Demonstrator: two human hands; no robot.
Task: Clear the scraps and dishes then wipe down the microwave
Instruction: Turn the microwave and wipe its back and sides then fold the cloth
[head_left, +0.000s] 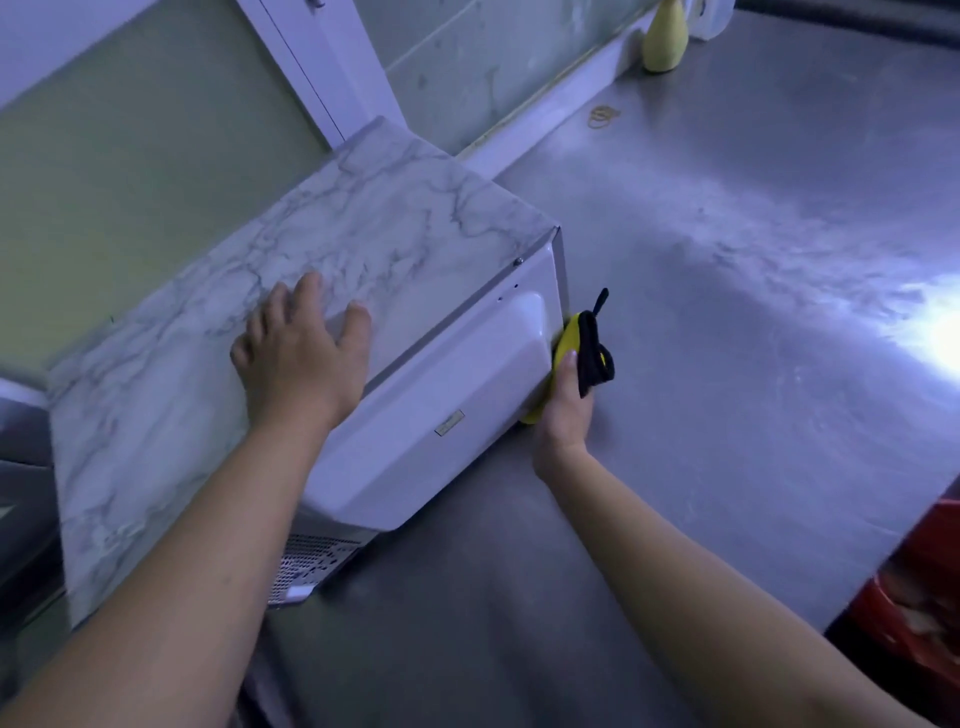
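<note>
A white microwave (431, 410) with a marble-patterned top stands on a steel counter (727, 260), turned at an angle to me. My left hand (301, 353) rests flat on its marbled top with fingers spread. My right hand (566, 400) grips a yellow and black cloth (584, 345) and holds it against the lower right corner of the microwave's white side. Part of the cloth is hidden behind that corner.
A pale yellow vase-shaped object (665, 39) stands by the back wall, and a few rubber bands (602, 115) lie on the counter near it. A red container (914, 587) sits below the counter's right edge. A wall and window frame rise behind the microwave.
</note>
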